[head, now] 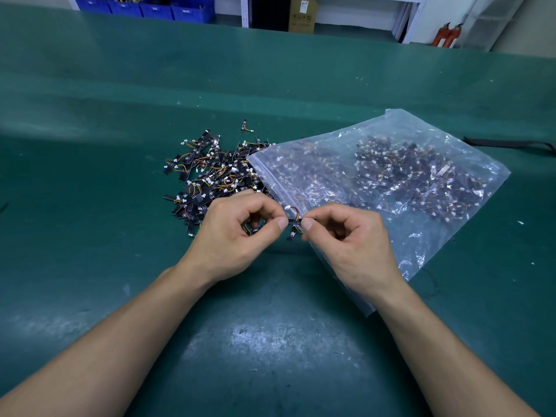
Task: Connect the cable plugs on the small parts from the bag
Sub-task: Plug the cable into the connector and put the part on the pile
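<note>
At centre frame, over a scuffed green bench mat, your left hand and right hand pinch one small part between them.

Thumb and forefinger of each hand close on an end of the black strip, its white plug and orange wires looping up between them; your other fingers curl in. Behind your left hand, a pile of like parts lies loose on the mat, touching the mouth of the clear bag at centre right. Along the top: blue bins upper left, a cardboard box, two red fire extinguishers upper right.
</note>
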Tool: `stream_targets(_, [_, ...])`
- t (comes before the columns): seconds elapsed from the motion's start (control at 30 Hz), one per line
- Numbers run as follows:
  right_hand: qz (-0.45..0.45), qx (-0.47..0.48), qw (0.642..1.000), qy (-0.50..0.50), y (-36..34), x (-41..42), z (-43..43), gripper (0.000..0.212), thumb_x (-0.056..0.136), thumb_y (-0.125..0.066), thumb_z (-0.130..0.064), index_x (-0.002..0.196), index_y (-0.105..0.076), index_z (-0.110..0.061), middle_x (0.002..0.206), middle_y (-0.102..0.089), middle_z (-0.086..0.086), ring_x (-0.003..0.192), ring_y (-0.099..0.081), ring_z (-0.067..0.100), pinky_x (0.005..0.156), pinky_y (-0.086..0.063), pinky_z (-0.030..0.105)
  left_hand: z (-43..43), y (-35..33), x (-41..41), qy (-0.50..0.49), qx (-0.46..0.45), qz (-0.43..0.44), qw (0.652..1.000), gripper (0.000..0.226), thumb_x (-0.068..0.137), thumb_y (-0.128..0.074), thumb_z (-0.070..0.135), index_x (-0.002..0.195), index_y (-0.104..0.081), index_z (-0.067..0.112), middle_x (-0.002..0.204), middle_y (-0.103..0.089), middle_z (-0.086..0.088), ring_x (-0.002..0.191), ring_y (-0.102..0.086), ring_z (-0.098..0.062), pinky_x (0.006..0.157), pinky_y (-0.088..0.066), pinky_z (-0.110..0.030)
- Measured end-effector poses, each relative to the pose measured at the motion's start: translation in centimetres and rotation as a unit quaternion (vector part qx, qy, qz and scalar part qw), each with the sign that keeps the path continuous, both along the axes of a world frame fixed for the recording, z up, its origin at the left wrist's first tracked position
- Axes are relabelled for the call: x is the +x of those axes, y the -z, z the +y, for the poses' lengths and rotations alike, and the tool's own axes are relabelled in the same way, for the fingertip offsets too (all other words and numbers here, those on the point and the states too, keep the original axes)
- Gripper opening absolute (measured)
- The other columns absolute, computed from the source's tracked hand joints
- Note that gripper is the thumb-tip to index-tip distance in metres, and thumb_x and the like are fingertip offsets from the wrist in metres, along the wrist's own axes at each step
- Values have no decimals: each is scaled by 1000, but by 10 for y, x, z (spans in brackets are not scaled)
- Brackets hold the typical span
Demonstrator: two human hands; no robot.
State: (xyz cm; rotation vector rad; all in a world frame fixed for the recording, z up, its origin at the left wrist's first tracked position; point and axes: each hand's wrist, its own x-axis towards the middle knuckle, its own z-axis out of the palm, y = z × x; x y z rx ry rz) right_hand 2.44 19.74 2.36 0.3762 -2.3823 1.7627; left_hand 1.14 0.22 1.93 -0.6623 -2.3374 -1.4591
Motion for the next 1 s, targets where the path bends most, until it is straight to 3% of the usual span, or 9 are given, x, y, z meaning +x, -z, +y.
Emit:
stream_targets(0.4, [-9,-7,1000,1,1,0,1,5,85,-75,-18,83,-78,-21,67,-69,-6,52,-42,7,51,-34,17,0,-1,0,1,-2,1,1000,9,87,-63,29,80,-67,26,72,-63,10,65,-54,-8,64,-40,-14])
stream_targets(0.53, [-3,-6,1000,0,-1,1,0,11,86,-72,-21,78,-75,-26,66,-70,-12,55,-47,14,53,-40,24,1,-1,1,0,-1,1,1000,10,87,-63,29,80,-67,24,72,-63,11,64,-53,-7,63,-40,-14])
stream_targets(0.73, [7,4,1000,0,-1,1,-1,16,89,-71,-15,75,-73,-23,63,-69,-11,53,-46,14,52,-39,21,0,0,1,7,-1,1,1000,15,86,-64,28,81,-71,16,74,-66,7,66,-56,-9,64,-41,-15])
stream_targets(1.0, [17,6,1000,3,0,1,-1,12,86,-70,-23,75,-73,-27,64,-69,-8,54,-49,26,52,-40,24,0,-1,1,10,2,2,1000,10,86,-63,29,79,-67,23,72,-64,8,65,-55,-10,64,-42,-19])
